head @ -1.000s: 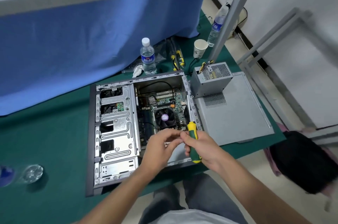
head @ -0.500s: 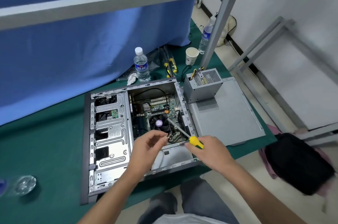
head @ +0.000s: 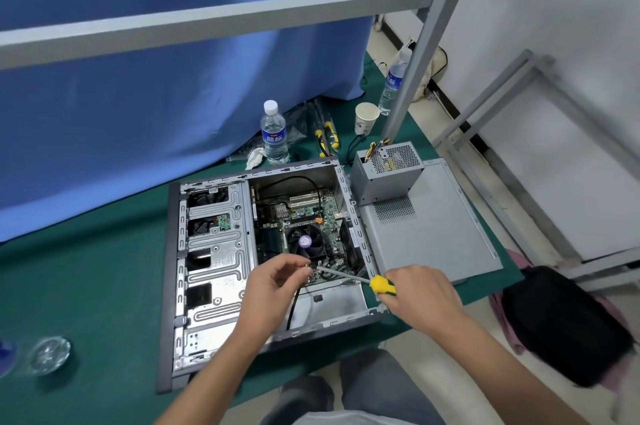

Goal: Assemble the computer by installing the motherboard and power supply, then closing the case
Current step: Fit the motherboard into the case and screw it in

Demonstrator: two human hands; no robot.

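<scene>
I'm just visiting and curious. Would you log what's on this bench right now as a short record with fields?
Setting: green table in front of a blue curtain
Computer case: lying open, motherboard inside
Power supply: outside the case, resting on the side panel
Right hand: grips a screwdriver, tip aimed at the board
Left hand: fingertips pinched at the screwdriver tip; any screw is too small to see
Also there: two water bottles, paper cup

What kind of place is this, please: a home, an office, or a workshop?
Probably a workshop or training bench: an open computer case lies on a green table cover, beside a loose power supply, under a grey metal frame.
</scene>
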